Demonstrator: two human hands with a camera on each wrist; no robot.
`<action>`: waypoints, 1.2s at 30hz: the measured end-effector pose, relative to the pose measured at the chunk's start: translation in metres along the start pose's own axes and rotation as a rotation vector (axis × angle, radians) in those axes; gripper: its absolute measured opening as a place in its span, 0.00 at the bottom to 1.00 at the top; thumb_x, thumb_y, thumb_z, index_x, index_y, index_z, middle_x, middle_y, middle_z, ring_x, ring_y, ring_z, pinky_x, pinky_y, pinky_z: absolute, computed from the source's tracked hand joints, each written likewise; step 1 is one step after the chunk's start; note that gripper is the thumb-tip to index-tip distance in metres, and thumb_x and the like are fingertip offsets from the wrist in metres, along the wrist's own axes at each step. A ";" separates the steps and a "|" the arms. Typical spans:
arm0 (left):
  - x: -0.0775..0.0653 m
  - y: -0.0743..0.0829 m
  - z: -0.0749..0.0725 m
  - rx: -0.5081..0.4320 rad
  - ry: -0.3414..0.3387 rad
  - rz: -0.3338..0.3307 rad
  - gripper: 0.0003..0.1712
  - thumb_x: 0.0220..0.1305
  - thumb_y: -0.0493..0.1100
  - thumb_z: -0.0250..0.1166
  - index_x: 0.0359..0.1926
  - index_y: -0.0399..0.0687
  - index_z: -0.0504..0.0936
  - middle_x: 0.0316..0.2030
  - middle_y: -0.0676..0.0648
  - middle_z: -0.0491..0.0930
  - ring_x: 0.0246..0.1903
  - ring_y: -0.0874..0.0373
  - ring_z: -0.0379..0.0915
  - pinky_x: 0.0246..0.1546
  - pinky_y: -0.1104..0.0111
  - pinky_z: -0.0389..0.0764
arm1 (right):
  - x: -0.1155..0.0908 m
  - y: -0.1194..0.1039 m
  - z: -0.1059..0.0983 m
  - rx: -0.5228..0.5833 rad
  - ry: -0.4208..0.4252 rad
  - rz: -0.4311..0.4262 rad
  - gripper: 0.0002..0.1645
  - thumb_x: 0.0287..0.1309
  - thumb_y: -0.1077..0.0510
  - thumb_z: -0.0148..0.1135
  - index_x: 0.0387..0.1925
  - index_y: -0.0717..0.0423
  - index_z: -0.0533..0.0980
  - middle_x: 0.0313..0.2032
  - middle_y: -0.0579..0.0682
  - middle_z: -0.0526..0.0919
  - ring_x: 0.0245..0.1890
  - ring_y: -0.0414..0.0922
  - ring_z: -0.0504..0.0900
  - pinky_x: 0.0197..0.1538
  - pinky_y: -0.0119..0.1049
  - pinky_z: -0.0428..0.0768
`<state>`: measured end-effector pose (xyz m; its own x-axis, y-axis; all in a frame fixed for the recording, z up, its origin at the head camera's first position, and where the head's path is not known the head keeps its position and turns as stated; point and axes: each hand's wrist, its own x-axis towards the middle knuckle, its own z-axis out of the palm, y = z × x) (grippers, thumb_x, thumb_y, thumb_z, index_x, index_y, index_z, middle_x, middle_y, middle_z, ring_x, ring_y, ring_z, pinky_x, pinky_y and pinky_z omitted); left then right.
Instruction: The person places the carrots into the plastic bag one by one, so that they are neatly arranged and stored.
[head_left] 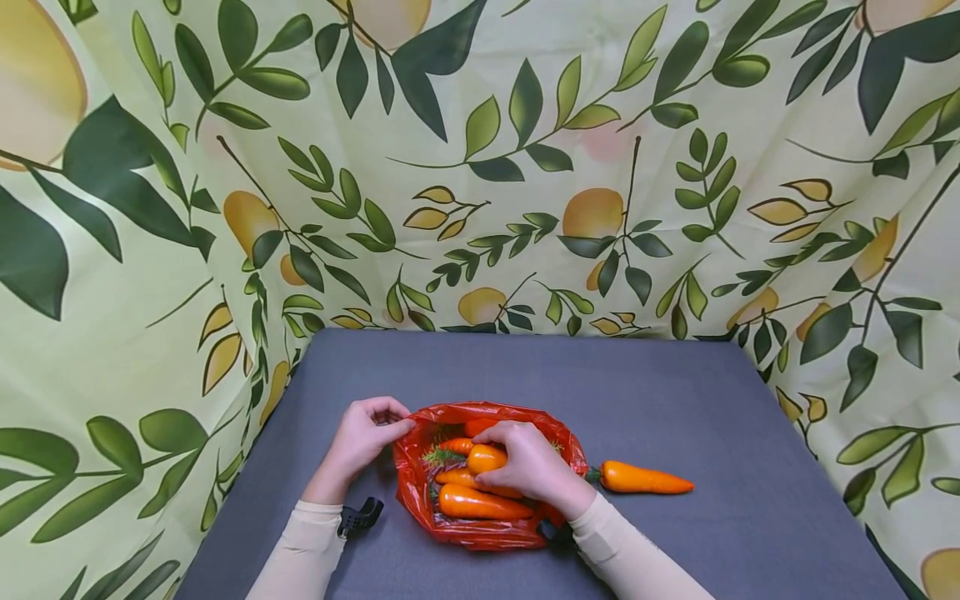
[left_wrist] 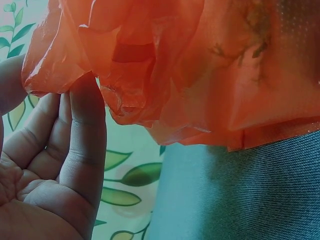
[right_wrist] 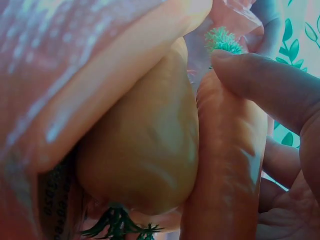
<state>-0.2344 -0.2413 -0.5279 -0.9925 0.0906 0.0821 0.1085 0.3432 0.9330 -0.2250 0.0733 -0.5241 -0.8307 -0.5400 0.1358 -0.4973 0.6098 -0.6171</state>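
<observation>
A red plastic bag (head_left: 417,500) lies with its mouth spread, several orange toy carrots (head_left: 480,502) with green tops inside it. At the bag's left rim my left hand (head_left: 366,437) pinches the thin plastic between thumb and fingers; the left wrist view shows the crumpled red film (left_wrist: 135,65) at the fingertips. Inside the mouth, my right hand (head_left: 528,462) grips one carrot (head_left: 486,459). Up close in the right wrist view, the thumb presses on that carrot (right_wrist: 227,160) near its green tuft, and another carrot (right_wrist: 145,145) lies right beside it.
One more carrot (head_left: 647,477) lies on the grey tabletop (head_left: 750,417) to the right of the bag, its green top toward the bag. A black wrist mount (head_left: 362,517) sits at my left cuff. Leaf-printed cloth (head_left: 525,208) surrounds the table at the back and sides.
</observation>
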 end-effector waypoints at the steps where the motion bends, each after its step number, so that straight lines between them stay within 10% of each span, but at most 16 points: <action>1: 0.000 0.000 0.000 0.000 0.001 -0.002 0.07 0.67 0.39 0.80 0.41 0.40 0.92 0.35 0.41 0.90 0.31 0.55 0.81 0.34 0.70 0.84 | 0.000 0.000 0.000 -0.001 -0.002 0.004 0.29 0.54 0.47 0.89 0.56 0.49 0.90 0.53 0.42 0.93 0.51 0.41 0.86 0.58 0.42 0.86; 36: -0.001 0.000 -0.001 -0.003 0.004 0.000 0.06 0.67 0.38 0.79 0.41 0.40 0.92 0.34 0.42 0.89 0.29 0.56 0.79 0.32 0.68 0.83 | 0.000 -0.003 0.003 -0.053 -0.039 0.026 0.28 0.56 0.48 0.88 0.56 0.50 0.89 0.48 0.40 0.91 0.44 0.38 0.81 0.51 0.37 0.83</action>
<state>-0.2338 -0.2421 -0.5274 -0.9927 0.0872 0.0837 0.1087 0.3406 0.9339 -0.2233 0.0697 -0.5249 -0.8334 -0.5453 0.0894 -0.4893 0.6529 -0.5782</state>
